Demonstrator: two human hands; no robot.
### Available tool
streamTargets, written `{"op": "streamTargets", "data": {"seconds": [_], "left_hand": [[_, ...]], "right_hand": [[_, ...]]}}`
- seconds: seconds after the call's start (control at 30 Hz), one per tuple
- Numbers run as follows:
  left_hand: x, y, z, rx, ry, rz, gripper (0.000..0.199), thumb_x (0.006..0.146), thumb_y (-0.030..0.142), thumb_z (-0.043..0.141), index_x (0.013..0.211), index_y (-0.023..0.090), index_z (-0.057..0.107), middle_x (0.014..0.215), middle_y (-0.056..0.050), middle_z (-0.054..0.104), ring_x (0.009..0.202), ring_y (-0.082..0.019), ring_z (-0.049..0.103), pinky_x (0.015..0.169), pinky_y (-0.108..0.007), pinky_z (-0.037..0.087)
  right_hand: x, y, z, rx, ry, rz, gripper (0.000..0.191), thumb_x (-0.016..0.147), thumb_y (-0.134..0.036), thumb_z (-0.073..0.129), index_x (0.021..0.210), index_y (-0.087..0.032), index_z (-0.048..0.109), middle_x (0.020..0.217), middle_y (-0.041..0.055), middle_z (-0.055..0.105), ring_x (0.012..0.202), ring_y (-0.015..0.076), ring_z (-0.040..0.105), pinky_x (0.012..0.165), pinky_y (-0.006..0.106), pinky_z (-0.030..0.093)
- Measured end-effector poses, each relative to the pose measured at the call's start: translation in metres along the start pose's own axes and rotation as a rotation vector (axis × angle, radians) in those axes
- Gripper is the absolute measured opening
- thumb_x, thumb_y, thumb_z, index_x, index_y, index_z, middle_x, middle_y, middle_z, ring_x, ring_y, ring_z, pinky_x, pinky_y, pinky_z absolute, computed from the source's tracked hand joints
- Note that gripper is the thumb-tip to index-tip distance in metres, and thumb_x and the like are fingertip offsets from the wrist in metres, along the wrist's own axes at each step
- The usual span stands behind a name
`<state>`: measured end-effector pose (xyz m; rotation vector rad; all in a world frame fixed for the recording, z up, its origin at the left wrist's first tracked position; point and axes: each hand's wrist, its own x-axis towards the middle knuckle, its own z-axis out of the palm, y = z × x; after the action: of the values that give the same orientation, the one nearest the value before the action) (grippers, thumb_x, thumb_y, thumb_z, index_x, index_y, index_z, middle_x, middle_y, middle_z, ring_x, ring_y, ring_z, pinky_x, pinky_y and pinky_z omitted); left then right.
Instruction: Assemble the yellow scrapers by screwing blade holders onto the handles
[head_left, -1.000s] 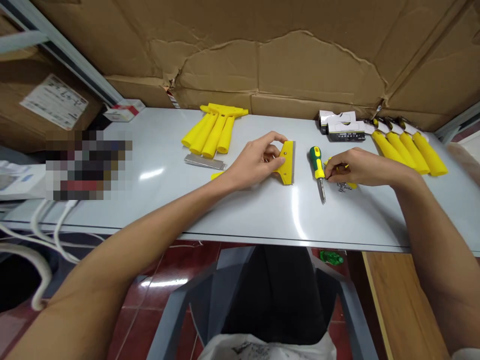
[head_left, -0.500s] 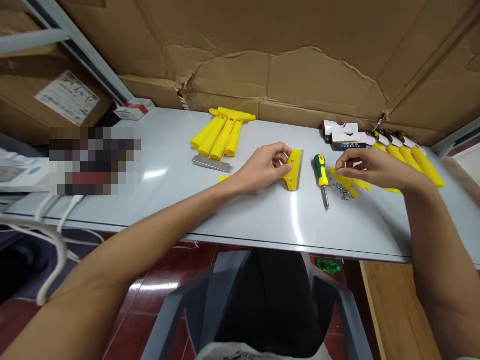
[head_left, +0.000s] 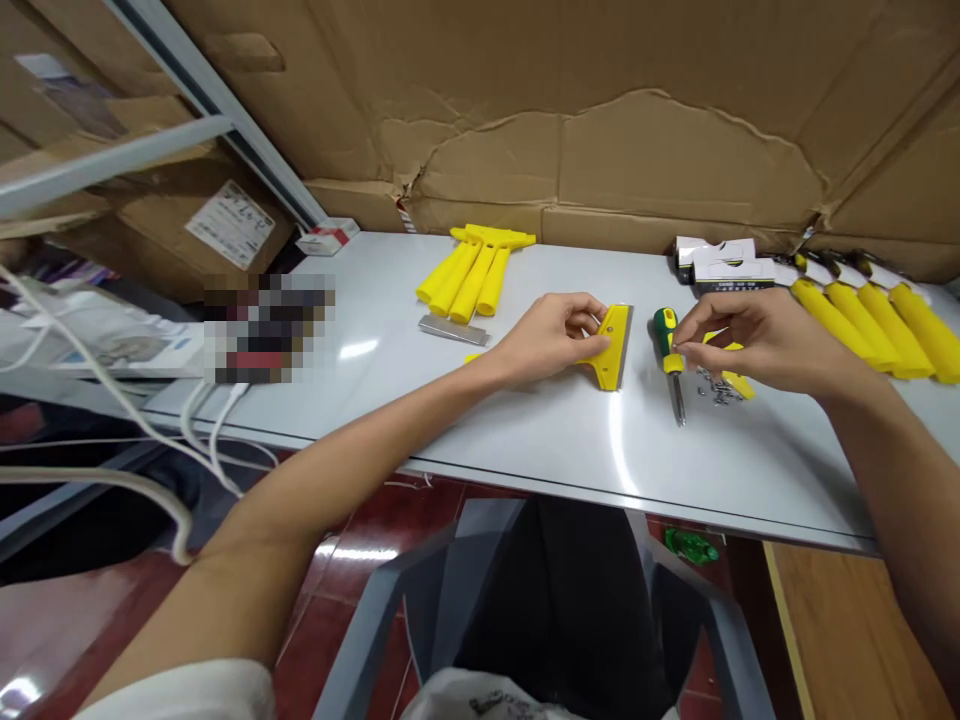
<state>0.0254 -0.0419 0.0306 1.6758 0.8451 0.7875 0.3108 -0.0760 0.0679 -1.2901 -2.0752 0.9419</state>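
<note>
My left hand (head_left: 559,335) grips a yellow scraper (head_left: 616,345) by its handle end, fingers closed. The scraper's head lies to the right, with a metal blade along its far right edge. My right hand (head_left: 757,335) is pinched, thumb and forefinger together; what sits between the tips is too small to name. It hovers beside a green and yellow screwdriver (head_left: 669,350) that lies on the table. Small screws (head_left: 721,388) form a loose heap below the right hand, with a yellow plate (head_left: 739,384) next to them, partly hidden by the hand.
Several yellow scraper handles (head_left: 469,280) lie at the back, with metal blades (head_left: 454,330) in front. At right are boxed black-and-white packs (head_left: 731,268) and more yellow handles (head_left: 862,325). A cardboard wall (head_left: 600,180) stands behind; cables (head_left: 217,430) hang at left.
My right hand has shifted left from the screws and yellow plates toward the screwdriver and scraper, fingers pinched. My left hand still holds the scraper. The view has swung left.
</note>
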Motion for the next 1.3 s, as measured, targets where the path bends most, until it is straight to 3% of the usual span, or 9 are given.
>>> {"op": "streamTargets", "data": {"seconds": [0.23,0.53,0.77,1.03,1.3], "left_hand": [[-0.004,0.006,0.005,-0.045,-0.082,-0.092,0.02,0.086,0.018,0.077,0.104,0.012,0.073,0.09,-0.007,0.083,0.079,-0.015,0.077,0.072,-0.026,0.064],[-0.01,0.007,0.011,-0.062,-0.078,-0.083,0.018,0.091,0.017,0.071,0.108,0.012,0.073,0.095,-0.008,0.083,0.083,-0.015,0.078,0.073,-0.026,0.066],[-0.011,0.001,0.016,0.034,-0.027,0.011,0.017,0.092,0.021,0.072,0.106,0.013,0.074,0.094,-0.008,0.082,0.083,-0.016,0.078,0.074,-0.026,0.062],[-0.012,0.003,0.014,0.027,-0.063,-0.004,0.026,0.086,0.011,0.072,0.111,0.013,0.073,0.1,-0.007,0.081,0.09,-0.015,0.076,0.084,-0.026,0.06],[-0.011,0.004,0.012,-0.028,-0.093,-0.059,0.026,0.083,0.014,0.075,0.109,0.014,0.07,0.094,-0.006,0.084,0.078,-0.013,0.076,0.075,-0.026,0.058]], "right_hand": [[0.0,-0.011,0.025,-0.189,0.126,-0.22,0.011,0.094,-0.033,0.071,0.096,-0.025,0.078,0.101,0.0047,0.082,0.088,0.0219,0.076,0.075,0.039,0.064],[0.0,-0.013,0.035,-0.235,0.187,-0.268,0.006,0.098,-0.034,0.071,0.096,-0.029,0.073,0.099,0.0033,0.079,0.081,0.021,0.071,0.073,0.042,0.06],[0.007,-0.019,0.049,-0.242,0.281,-0.302,0.005,0.097,-0.031,0.072,0.097,-0.029,0.076,0.098,0.0064,0.074,0.082,0.0226,0.068,0.068,0.041,0.057],[0.008,-0.016,0.055,-0.215,0.317,-0.356,0.009,0.098,-0.03,0.073,0.099,-0.028,0.082,0.103,0.0059,0.063,0.07,0.0145,0.056,0.063,0.037,0.051],[0.01,-0.015,0.06,-0.11,0.329,-0.394,0.009,0.094,-0.027,0.077,0.095,-0.03,0.085,0.1,0.005,0.061,0.068,0.0133,0.054,0.052,0.032,0.047]]}}
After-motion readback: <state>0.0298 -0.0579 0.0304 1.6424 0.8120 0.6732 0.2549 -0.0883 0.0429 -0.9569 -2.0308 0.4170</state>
